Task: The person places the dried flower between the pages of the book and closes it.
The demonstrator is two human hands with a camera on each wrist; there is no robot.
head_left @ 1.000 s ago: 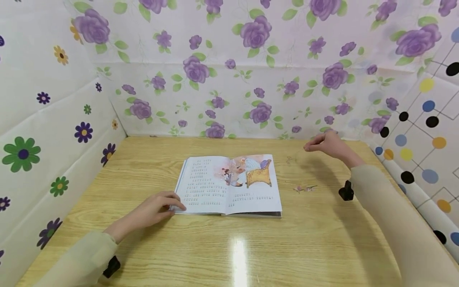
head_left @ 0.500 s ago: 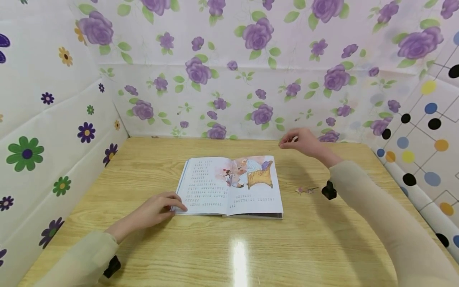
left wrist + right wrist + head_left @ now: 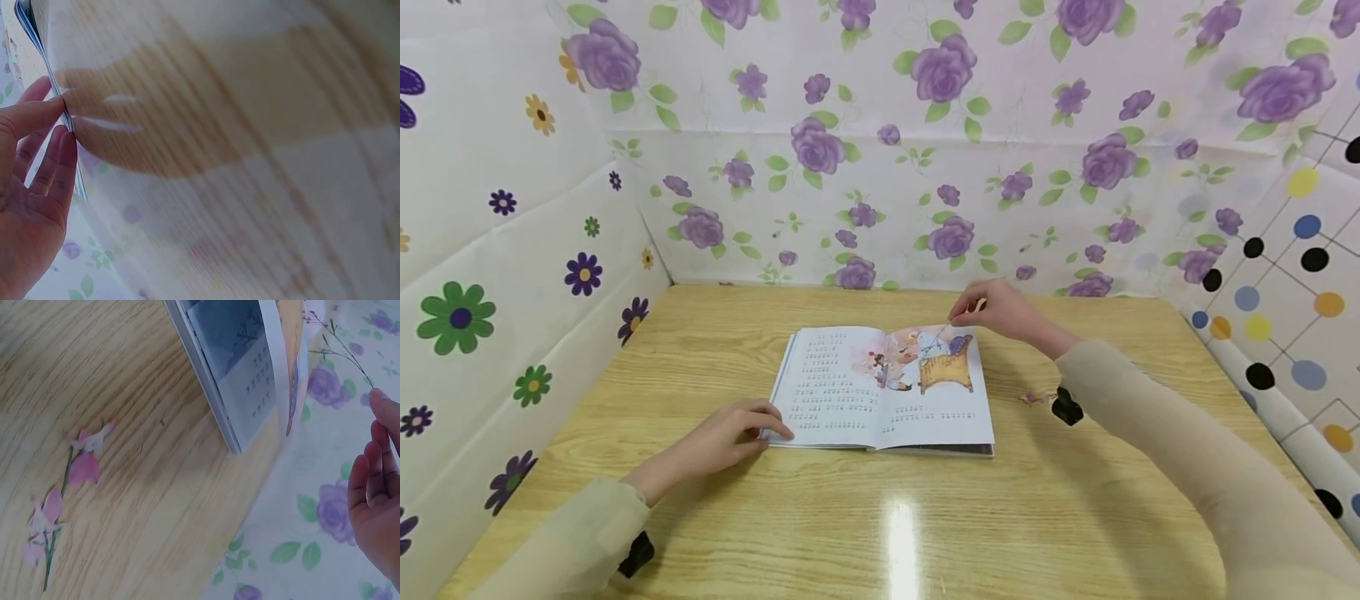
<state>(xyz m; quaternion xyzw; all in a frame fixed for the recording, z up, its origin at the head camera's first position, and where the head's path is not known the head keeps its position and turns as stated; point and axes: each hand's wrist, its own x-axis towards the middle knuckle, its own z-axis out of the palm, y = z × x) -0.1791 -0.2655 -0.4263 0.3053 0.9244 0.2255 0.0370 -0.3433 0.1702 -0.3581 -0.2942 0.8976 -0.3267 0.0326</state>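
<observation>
Right wrist view: my right hand (image 3: 375, 506) pinches a thin dried sprig (image 3: 337, 344) between fingertips, above the open book (image 3: 244, 381); the head view barely resolves it. My left hand (image 3: 722, 437), fingers relaxed, presses the book's left edge. A pink pressed flower (image 3: 62, 487) lies on the table (image 3: 125, 362).

A light wooden table (image 3: 850, 533) with a bright glare spot, perhaps from an overhead lamp. Purple rose wallpaper (image 3: 925, 125) behind, daisy-patterned panel (image 3: 490, 275) left, dotted panel (image 3: 1292, 275) right.
</observation>
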